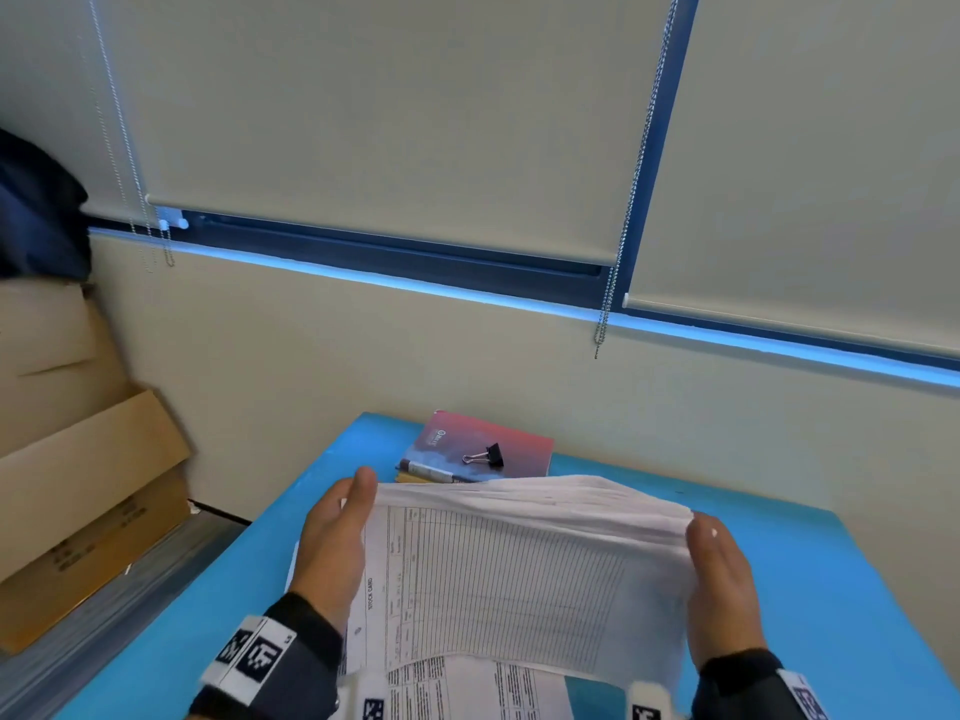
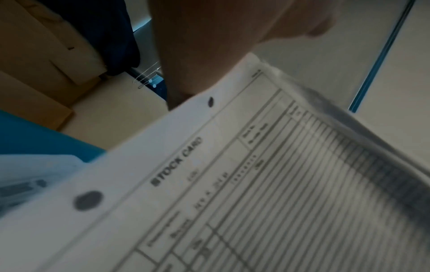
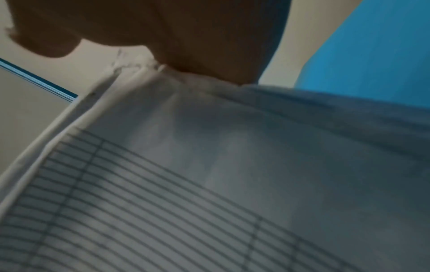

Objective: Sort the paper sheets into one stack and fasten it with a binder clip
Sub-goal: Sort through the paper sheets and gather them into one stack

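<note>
A thick stack of paper sheets (image 1: 519, 563), topped by a ruled "STOCK CARD" form, is tilted up above the blue table (image 1: 810, 563). My left hand (image 1: 337, 537) presses its left edge with straight fingers. My right hand (image 1: 722, 579) presses the right edge the same way, and the stack bows upward between them. The left wrist view shows the form (image 2: 256, 184) against my left hand (image 2: 209, 46). The right wrist view shows the stack (image 3: 209, 165) under my right hand (image 3: 186, 36), thumb clear of the paper. A black binder clip (image 1: 488, 455) lies on a red notebook (image 1: 447, 439) behind the stack.
A loose printed sheet (image 1: 467, 688) lies flat on the table under the raised stack. Cardboard boxes (image 1: 78, 485) are piled on the left beside the table. The wall and window blinds, with a hanging bead chain (image 1: 618, 252), stand close behind the table's far edge.
</note>
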